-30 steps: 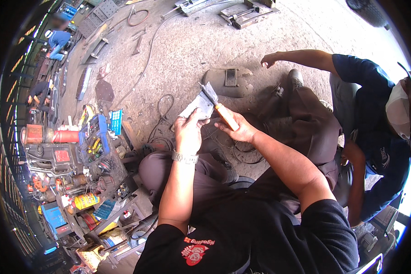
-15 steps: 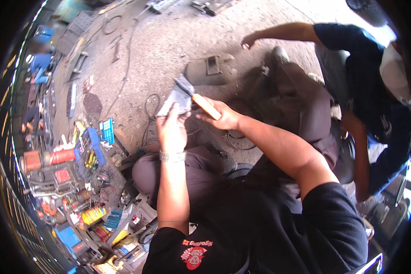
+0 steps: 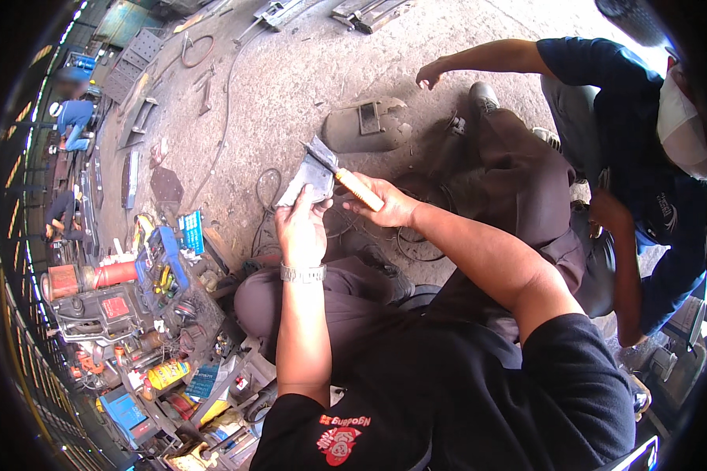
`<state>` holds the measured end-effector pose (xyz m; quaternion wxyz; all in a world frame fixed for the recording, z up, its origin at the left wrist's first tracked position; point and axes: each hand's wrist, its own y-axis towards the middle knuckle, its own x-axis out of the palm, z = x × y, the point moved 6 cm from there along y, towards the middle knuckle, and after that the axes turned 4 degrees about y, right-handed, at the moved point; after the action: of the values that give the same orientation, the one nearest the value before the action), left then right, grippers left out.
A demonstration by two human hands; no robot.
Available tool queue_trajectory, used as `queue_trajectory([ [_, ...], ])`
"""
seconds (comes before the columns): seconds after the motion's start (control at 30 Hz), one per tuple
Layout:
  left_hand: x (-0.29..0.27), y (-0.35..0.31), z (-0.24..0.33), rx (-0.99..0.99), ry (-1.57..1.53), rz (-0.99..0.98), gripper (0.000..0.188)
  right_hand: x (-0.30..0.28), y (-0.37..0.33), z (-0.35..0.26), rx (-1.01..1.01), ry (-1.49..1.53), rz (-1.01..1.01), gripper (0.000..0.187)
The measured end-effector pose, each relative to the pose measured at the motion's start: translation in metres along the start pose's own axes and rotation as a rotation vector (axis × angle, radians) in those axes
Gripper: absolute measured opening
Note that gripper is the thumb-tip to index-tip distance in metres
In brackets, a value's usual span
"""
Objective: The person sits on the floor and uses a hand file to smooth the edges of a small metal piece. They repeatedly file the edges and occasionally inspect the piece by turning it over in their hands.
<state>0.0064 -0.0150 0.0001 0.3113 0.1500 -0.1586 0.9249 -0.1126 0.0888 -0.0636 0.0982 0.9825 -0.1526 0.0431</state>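
My left hand (image 3: 302, 224), with a metal-banded watch (image 3: 303, 274) at the wrist, grips the lower edge of a flat grey angular plate (image 3: 306, 182). The thumb lies on the plate's face. My right hand (image 3: 389, 202) is wrapped round the ridged yellow handle of a hand tool (image 3: 360, 191). Its narrow dark end lies over the plate's upper right edge; its exact kind I cannot make out. Both hands are held in front of my bent knees, above the floor.
A worn welding mask (image 3: 367, 125) lies on the concrete floor just beyond my hands. Cables (image 3: 269, 188) curl nearby. A co-worker in dark blue (image 3: 628, 149) sits close on the right. Tools, a spray can (image 3: 167, 374) and a blue box (image 3: 126, 414) crowd the left.
The view has shifted slightly, so the surroundings sit a little differently in the picture. Both hands keep their grip on the plate and the tool, with barely any change between them.
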Motion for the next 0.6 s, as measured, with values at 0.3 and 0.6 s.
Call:
queue_trajectory([
  [0.3,0.0062,-0.0007,0.0008,-0.013,-0.007,-0.001,0.017,-0.003,-0.0025,-0.0026,0.013,-0.086,0.004,0.038],
  [0.6,0.0054,-0.0001,-0.0005,-0.018,-0.028,-0.008,0.017,-0.0044,-0.001,-0.0003,-0.005,-0.103,-0.008,0.041],
])
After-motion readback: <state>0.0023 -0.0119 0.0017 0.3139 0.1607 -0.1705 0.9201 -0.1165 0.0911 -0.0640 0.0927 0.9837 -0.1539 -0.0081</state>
